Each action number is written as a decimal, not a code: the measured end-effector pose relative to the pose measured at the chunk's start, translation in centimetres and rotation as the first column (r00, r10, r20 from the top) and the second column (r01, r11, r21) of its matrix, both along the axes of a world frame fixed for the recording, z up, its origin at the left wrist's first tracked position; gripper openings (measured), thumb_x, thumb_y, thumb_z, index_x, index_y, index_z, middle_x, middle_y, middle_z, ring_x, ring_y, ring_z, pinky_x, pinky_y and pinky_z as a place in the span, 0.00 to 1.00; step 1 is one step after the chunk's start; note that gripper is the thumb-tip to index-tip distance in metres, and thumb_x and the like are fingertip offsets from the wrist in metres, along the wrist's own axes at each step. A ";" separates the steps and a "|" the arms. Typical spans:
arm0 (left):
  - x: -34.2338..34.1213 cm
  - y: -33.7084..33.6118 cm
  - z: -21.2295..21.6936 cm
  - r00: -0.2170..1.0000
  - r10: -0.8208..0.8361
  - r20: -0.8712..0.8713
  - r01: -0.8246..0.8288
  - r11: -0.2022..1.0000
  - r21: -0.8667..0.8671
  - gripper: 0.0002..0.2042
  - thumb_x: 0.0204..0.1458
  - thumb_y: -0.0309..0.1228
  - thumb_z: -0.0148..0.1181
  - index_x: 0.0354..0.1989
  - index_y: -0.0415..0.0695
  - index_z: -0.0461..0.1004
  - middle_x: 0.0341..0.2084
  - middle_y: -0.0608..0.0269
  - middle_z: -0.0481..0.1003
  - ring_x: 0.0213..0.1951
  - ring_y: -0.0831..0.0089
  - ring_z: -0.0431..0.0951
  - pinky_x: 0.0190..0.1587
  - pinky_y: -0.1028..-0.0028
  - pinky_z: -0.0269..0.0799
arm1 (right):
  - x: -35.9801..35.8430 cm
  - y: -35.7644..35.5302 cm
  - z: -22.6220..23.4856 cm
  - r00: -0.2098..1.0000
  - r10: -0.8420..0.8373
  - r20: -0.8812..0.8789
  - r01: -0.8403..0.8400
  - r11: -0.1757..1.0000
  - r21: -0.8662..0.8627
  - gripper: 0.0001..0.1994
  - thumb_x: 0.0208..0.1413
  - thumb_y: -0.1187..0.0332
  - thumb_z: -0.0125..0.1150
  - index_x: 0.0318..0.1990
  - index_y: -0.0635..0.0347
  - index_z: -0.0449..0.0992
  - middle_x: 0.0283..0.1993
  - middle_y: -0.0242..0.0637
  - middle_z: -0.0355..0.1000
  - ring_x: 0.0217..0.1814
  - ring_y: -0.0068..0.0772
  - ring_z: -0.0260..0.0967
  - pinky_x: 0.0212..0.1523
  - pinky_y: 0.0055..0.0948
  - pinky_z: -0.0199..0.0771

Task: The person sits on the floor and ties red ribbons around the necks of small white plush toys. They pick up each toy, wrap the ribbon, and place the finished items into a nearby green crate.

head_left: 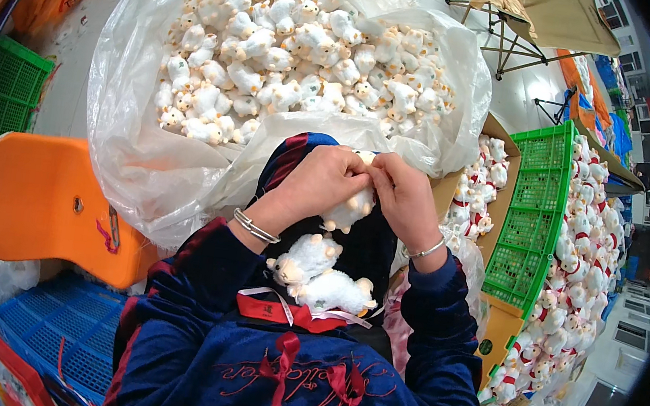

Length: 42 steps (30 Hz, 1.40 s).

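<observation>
Holding a small white toy lamb (350,206) in the middle of the frame, your left hand (319,182) and right hand (405,197) both pinch it tight, while another lamb (320,275) lies on your lap just below, and a big plastic bag (130,138) of lambs fills the top.

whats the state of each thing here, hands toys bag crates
left hand: closed on small plush toy
right hand: pinching the same toy
second plush toy: lying on lap
clear plastic bag: open, full of plush toys
green crate: standing on edge
orange chair: unoccupied
</observation>
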<state>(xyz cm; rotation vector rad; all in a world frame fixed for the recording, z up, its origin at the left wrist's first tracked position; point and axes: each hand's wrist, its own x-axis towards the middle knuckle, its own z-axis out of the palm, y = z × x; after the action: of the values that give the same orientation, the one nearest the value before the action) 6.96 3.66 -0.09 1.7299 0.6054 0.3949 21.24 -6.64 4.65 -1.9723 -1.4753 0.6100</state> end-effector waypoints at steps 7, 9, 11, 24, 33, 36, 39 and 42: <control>-0.3 1.7 -1.0 0.991 -0.131 -0.007 0.128 0.979 -0.158 0.13 0.58 0.34 0.63 0.38 0.33 0.80 0.29 0.60 0.81 0.32 0.78 0.78 0.37 0.75 0.74 | 1.7 -0.9 -2.6 0.914 0.112 -0.390 -0.066 0.989 0.131 0.02 0.61 0.76 0.62 0.39 0.64 0.77 0.30 0.32 0.72 0.31 0.22 0.70 0.33 0.22 0.70; -0.4 1.9 -0.6 0.987 -0.151 -0.046 0.145 0.982 -0.120 0.13 0.59 0.34 0.62 0.38 0.34 0.80 0.29 0.60 0.81 0.32 0.78 0.78 0.37 0.75 0.74 | 2.0 -0.9 -2.4 0.911 0.151 -0.383 -0.110 0.986 0.125 0.02 0.61 0.76 0.63 0.39 0.65 0.77 0.31 0.31 0.72 0.32 0.20 0.70 0.33 0.21 0.69; -0.2 1.9 -0.5 0.983 -0.172 -0.068 0.162 0.978 -0.129 0.13 0.59 0.35 0.62 0.38 0.34 0.80 0.29 0.59 0.81 0.32 0.77 0.78 0.37 0.75 0.74 | 2.1 -0.8 -1.6 0.939 0.174 -0.296 -0.147 0.983 0.111 0.02 0.61 0.76 0.63 0.38 0.66 0.78 0.32 0.31 0.73 0.32 0.20 0.70 0.34 0.20 0.69; -0.3 1.8 -0.5 0.989 -0.144 -0.030 0.138 0.980 -0.142 0.13 0.59 0.36 0.62 0.37 0.34 0.80 0.27 0.63 0.79 0.31 0.81 0.75 0.35 0.77 0.72 | 2.0 0.1 -0.4 0.974 0.092 -0.209 -0.109 0.991 -0.074 0.05 0.57 0.73 0.66 0.38 0.64 0.78 0.29 0.38 0.76 0.31 0.26 0.73 0.35 0.26 0.74; -0.4 1.7 -1.3 0.994 -0.108 -0.016 0.103 0.975 -0.197 0.11 0.59 0.33 0.62 0.36 0.34 0.80 0.27 0.67 0.79 0.31 0.84 0.74 0.34 0.79 0.71 | 1.6 -0.3 -2.6 0.972 0.180 0.148 -0.213 0.946 0.246 0.06 0.52 0.77 0.66 0.35 0.62 0.75 0.31 0.44 0.73 0.32 0.49 0.74 0.33 0.38 0.73; -0.6 1.8 -1.3 0.994 -0.112 0.000 0.110 0.980 -0.166 0.12 0.59 0.33 0.62 0.35 0.34 0.79 0.25 0.65 0.79 0.29 0.83 0.73 0.33 0.77 0.71 | 1.0 -0.6 -3.8 0.972 0.133 0.193 -0.196 0.914 0.356 0.07 0.52 0.77 0.66 0.36 0.62 0.74 0.32 0.43 0.73 0.34 0.49 0.73 0.34 0.38 0.73; -0.6 1.3 -1.9 0.995 -0.067 0.080 0.081 0.981 -0.178 0.13 0.58 0.34 0.61 0.32 0.32 0.78 0.21 0.60 0.78 0.25 0.80 0.73 0.31 0.74 0.71 | 0.9 -0.9 -4.3 0.974 0.140 0.178 -0.198 0.908 0.370 0.07 0.52 0.77 0.66 0.38 0.61 0.74 0.34 0.43 0.73 0.36 0.49 0.73 0.36 0.38 0.74; -0.7 1.1 -2.0 0.994 -0.064 0.090 0.081 0.977 -0.199 0.12 0.59 0.32 0.61 0.34 0.33 0.79 0.23 0.64 0.78 0.27 0.83 0.72 0.31 0.77 0.70 | 1.5 -0.7 -3.3 0.960 0.226 0.167 -0.266 0.921 0.286 0.07 0.54 0.77 0.64 0.38 0.62 0.74 0.36 0.44 0.73 0.37 0.50 0.73 0.37 0.39 0.74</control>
<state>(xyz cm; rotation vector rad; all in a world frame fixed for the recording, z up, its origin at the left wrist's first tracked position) 6.26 4.72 -2.12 1.5280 0.5034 0.3398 22.76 -7.34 1.32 -1.6258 -1.7984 0.3321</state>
